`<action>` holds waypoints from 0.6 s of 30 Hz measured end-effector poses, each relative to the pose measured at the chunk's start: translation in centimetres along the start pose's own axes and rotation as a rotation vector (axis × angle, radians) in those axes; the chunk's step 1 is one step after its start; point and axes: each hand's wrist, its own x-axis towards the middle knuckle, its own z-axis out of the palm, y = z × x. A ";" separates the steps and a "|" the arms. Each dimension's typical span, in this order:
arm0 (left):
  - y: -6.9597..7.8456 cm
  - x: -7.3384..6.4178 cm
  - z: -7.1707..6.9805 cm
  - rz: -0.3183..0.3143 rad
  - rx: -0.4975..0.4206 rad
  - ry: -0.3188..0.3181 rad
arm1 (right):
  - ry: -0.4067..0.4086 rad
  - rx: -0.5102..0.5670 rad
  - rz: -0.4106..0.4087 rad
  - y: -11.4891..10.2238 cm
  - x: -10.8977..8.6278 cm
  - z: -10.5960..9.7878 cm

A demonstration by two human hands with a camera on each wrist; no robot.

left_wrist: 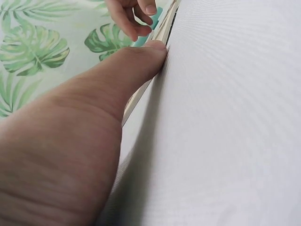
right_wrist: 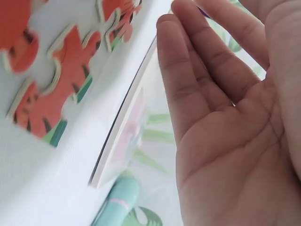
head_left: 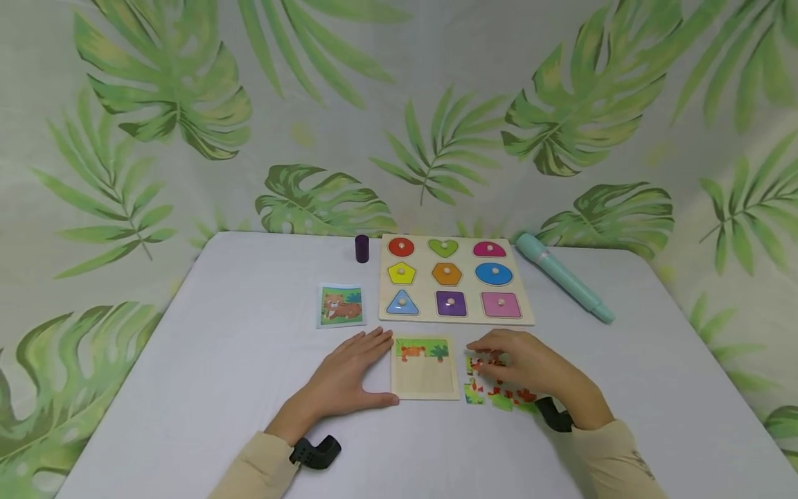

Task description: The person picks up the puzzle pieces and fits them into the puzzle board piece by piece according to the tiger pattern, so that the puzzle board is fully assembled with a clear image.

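A square wooden puzzle tray (head_left: 424, 380) lies in the middle of the table, with tiger picture pieces (head_left: 413, 350) fitted along its top. My left hand (head_left: 346, 378) rests beside it, fingers and thumb spread at its left edge; the left wrist view shows the thumb (left_wrist: 141, 59) against the tray side. To the right, my right hand (head_left: 530, 360) hovers over loose jigsaw pieces (head_left: 474, 395), fingers loosely bent. In the right wrist view nothing shows between the fingers (right_wrist: 174, 61), and orange striped pieces (right_wrist: 70, 61) lie apart from them. The hand partly hides the pile.
Behind the tray lies a knobbed shape board (head_left: 424, 320) with coloured shapes. A tiger picture card (head_left: 341, 305) lies to its left, below a dark purple cylinder (head_left: 361, 249). At the back right is a mint-green tube (head_left: 561, 276). A leaf-print cloth (head_left: 449, 104) hangs behind.
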 end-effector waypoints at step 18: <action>0.0 0.1 0.1 -0.004 0.006 0.010 | -0.046 -0.081 0.041 0.6 0.1 0.4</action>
